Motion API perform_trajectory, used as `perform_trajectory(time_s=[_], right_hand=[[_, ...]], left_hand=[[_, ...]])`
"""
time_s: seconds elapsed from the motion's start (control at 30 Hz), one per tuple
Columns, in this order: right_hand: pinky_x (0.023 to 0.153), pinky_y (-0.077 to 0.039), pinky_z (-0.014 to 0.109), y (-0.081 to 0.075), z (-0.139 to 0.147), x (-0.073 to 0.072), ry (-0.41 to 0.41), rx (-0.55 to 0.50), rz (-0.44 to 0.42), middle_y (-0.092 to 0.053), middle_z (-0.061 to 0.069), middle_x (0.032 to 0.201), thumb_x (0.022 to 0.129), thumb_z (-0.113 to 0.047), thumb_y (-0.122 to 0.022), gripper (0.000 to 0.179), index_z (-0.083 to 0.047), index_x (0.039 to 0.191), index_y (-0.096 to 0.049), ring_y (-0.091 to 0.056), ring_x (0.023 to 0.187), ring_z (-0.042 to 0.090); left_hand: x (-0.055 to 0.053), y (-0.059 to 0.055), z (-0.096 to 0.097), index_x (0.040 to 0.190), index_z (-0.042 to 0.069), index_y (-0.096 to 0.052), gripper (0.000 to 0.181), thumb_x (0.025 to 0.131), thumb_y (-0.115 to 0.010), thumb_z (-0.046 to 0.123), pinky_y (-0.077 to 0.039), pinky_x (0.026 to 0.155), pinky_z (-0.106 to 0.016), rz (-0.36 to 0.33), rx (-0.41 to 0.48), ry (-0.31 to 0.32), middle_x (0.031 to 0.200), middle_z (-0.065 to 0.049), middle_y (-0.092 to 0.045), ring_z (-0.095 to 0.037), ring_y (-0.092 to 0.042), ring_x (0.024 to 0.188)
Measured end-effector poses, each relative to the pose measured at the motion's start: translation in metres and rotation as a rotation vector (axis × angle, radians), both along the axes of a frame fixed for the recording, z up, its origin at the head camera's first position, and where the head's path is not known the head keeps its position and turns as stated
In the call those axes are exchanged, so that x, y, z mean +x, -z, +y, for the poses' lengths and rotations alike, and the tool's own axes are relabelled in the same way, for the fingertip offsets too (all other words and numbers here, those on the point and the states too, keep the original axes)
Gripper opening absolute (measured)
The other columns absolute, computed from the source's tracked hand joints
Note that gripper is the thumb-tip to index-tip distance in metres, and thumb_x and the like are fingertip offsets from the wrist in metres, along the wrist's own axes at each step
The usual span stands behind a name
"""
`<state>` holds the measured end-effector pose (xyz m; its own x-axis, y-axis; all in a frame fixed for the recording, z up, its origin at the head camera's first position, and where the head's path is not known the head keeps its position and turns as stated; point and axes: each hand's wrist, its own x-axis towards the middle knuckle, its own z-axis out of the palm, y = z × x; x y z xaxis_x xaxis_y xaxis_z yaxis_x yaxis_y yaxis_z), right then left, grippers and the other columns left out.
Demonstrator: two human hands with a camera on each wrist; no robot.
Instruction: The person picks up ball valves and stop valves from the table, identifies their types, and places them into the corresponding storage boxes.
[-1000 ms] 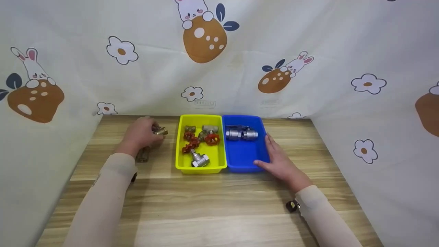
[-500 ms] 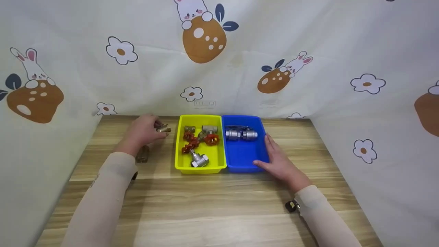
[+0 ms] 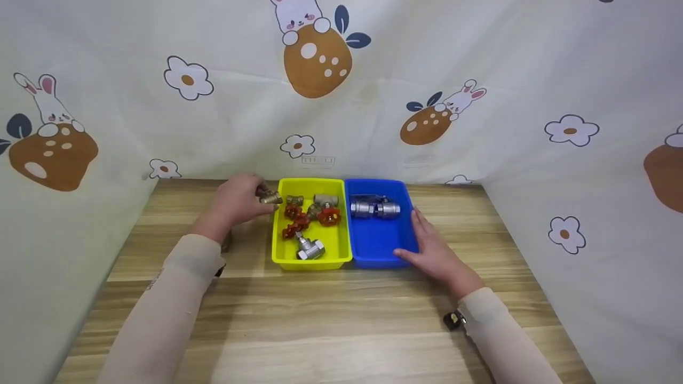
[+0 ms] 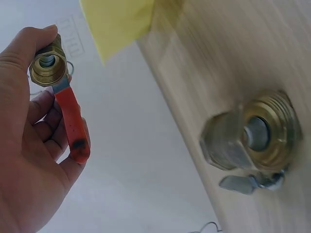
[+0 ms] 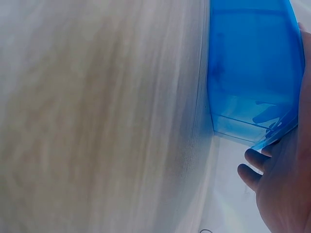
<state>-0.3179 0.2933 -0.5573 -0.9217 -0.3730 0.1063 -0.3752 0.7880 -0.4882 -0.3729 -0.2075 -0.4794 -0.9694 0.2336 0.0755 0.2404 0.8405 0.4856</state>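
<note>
My left hand [image 3: 240, 200] pinches a brass ball valve [image 3: 271, 197] at the left rim of the yellow bin [image 3: 312, 262]. In the left wrist view its threaded opening faces the camera, and its red lever handle [image 4: 73, 126] lies along the fingers. Another brass valve [image 4: 243, 136] rests on the table, mostly hidden by my left wrist in the head view. My right hand [image 3: 435, 253] touches the blue bin [image 3: 381, 242], with straight fingers along its right side and the thumb over the front rim.
Inside the yellow bin lie several valves with red handwheels [image 3: 329, 216] and a silver valve [image 3: 310, 248]. Two silver ball valves [image 3: 388, 209] sit at the back of the blue bin. The bins stand side by side near a printed cloth backdrop [image 3: 240, 122].
My left hand has carried the brass ball valve rightward from the table to the yellow bin's left rim. The right hand has stayed on the blue bin.
</note>
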Motion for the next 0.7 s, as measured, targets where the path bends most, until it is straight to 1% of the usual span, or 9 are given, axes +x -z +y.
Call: perform_trajectory(time_s=[0.1, 0.2, 0.3, 0.47, 0.7], right_hand=[[0.132, -0.019, 0.065, -0.001, 0.001, 0.000, 0.002, 0.005, -0.012, -0.005, 0.019, 0.185, 0.100, -0.063, -0.073, 0.119, -0.001, 0.176, -0.007, -0.013, 0.167, 0.048], [0.132, -0.019, 0.065, -0.001, 0.001, 0.000, 0.005, 0.005, -0.024, -0.004, 0.017, 0.185, 0.100, -0.065, -0.073, 0.119, -0.003, 0.177, -0.006, -0.012, 0.168, 0.046], [0.132, -0.019, 0.066, 0.000, 0.001, 0.000, -0.003, -0.006, -0.013, -0.006, 0.019, 0.185, 0.100, -0.063, -0.074, 0.119, -0.001, 0.176, -0.007, -0.013, 0.167, 0.047], [0.133, -0.019, 0.064, 0.000, 0.000, -0.001, -0.015, -0.023, 0.008, -0.008, 0.020, 0.184, 0.100, -0.057, -0.077, 0.118, 0.002, 0.175, -0.009, -0.014, 0.167, 0.046], [0.133, -0.019, 0.063, 0.000, 0.000, -0.001, -0.011, -0.016, 0.006, -0.007, 0.019, 0.184, 0.100, -0.058, -0.076, 0.117, 0.001, 0.175, -0.008, -0.013, 0.168, 0.045]], left_hand=[[0.000, -0.003, 0.007, 0.123, 0.002, -0.072, 0.053, 0.087, -0.091, 0.037, -0.058, 0.097, -0.053, 0.010, -0.005, 0.008, 0.116, -0.012, -0.069, -0.033, -0.065, 0.104], [0.002, -0.006, 0.013, 0.124, 0.003, -0.072, 0.053, 0.088, -0.091, 0.037, -0.058, 0.098, -0.051, 0.004, -0.004, 0.014, 0.118, -0.010, -0.068, -0.032, -0.065, 0.105], [0.003, -0.008, 0.018, 0.125, 0.003, -0.071, 0.053, 0.089, -0.091, 0.037, -0.058, 0.099, -0.052, -0.003, -0.008, 0.027, 0.119, -0.011, -0.068, -0.032, -0.065, 0.106], [0.003, -0.010, 0.027, 0.124, 0.002, -0.071, 0.054, 0.090, -0.092, 0.038, -0.058, 0.098, -0.052, 0.020, -0.025, 0.057, 0.116, -0.012, -0.067, -0.033, -0.063, 0.103], [0.007, -0.015, 0.041, 0.124, 0.003, -0.069, 0.054, 0.091, -0.092, 0.039, -0.057, 0.098, -0.052, 0.043, -0.029, 0.084, 0.116, -0.011, -0.068, -0.033, -0.063, 0.104]])
